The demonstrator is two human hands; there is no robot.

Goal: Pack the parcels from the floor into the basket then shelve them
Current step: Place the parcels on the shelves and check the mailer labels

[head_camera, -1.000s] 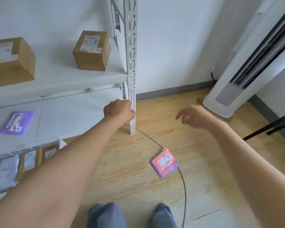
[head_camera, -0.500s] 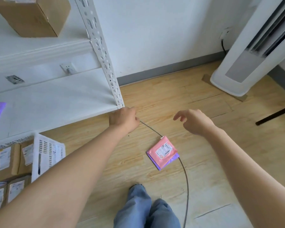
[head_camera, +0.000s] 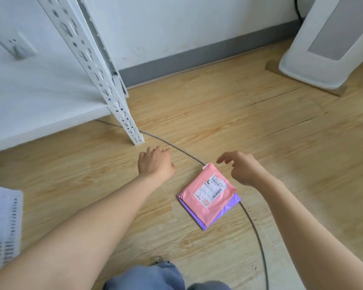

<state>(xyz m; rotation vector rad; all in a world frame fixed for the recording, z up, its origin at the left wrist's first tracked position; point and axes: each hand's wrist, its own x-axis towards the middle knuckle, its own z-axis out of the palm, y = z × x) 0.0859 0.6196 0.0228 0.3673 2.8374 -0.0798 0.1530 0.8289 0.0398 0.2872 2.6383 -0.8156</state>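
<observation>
While two parcels are seen on the wooden floor [head_camera: 218,101], only two hands are counted above them. One pink parcel [head_camera: 208,195] with a printed label lies stacked on one purple parcel [head_camera: 224,214], whose edges show along the lower left and lower right sides. One dark cable [head_camera: 258,237] curves across the boards and passes under the stack. One white basket [head_camera: 2,227] is cut off at the left edge (its contents cannot be seen from here). One white shelf upright [head_camera: 105,80] stands on the floor, with the lowest shelf board [head_camera: 40,91] beside it, and one white appliance base [head_camera: 323,49] is seen at the upper right.

The left hand [head_camera: 155,164] is held just above the floor left of the stack, its fingers curled under and holding nothing. The right hand [head_camera: 243,168] hovers over the top corner of the pink parcel, its fingers loosely spread and pointing down-left; whether they touch the parcel cannot be told.

Compared with half a second ago, the view has been lowered: the box on the upper shelf and the parcels in the basket are gone from sight. Both hands have been brought nearer the stack, which has not shifted.
</observation>
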